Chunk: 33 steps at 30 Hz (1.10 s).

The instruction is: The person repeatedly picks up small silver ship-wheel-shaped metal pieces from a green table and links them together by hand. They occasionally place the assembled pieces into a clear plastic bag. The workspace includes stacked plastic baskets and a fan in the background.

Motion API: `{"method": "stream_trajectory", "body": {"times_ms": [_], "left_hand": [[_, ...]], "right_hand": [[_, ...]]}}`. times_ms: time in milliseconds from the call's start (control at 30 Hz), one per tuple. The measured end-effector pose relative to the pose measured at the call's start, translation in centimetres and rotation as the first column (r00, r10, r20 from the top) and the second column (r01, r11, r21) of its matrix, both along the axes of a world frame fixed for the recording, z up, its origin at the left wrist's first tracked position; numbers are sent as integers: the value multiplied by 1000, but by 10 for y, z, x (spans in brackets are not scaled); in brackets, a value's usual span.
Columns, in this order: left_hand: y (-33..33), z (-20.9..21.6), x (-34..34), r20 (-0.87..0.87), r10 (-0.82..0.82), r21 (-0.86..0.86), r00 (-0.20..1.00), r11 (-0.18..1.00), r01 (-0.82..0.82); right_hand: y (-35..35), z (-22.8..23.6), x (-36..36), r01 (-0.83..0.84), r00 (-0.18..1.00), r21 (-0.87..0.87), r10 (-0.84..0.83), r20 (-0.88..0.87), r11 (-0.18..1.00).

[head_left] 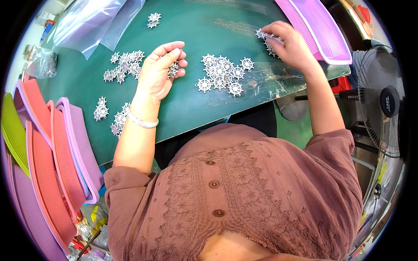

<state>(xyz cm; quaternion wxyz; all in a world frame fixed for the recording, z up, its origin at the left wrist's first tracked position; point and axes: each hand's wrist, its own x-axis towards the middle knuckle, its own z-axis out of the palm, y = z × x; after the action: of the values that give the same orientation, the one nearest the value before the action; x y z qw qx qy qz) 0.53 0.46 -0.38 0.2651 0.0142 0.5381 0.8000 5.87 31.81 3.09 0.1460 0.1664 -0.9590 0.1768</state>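
Note:
My left hand point(162, 68) is raised over the table, its fingers curled around several silver ship's-wheel charms point(173, 69). At the far right, my right hand point(288, 42) bends its fingers down onto a small group of the same charms point(271, 48), close to the purple basket. Its fingertips partly cover them. A loose pile of wheel charms point(221, 69) lies flat between my hands. Left of my left hand is another pile point(126, 64), and two smaller groups lie nearer, one point(101, 109) apart and one point(119, 119) partly behind my left forearm. A few charms point(153, 20) lie farther back.
The green tabletop point(187, 113) has worn tape and scratches at its right front edge. Clear plastic bags point(93, 26) cover the far left. A purple mesh basket point(337, 48) sits at right; stacked purple, coral and green baskets point(78, 143) stand left. A fan point(383, 102) stands at right.

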Motion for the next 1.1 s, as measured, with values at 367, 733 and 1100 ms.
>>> {"method": "stream_trajectory", "body": {"times_ms": [367,733,1100], "left_hand": [[1,-2,0,15,-105,53,994,993,104],[5,5,7,-57,-196,6,979,980,197],[-3,6,1,-95,-28,53,995,998,33]], "right_hand": [[-35,-22,25,-92,973,-129,116,198,987],[-89,-10,-8,-170,939,-579,309,150,798],[-120,-14,-43,-63,813,-865,528,245,499]]}}
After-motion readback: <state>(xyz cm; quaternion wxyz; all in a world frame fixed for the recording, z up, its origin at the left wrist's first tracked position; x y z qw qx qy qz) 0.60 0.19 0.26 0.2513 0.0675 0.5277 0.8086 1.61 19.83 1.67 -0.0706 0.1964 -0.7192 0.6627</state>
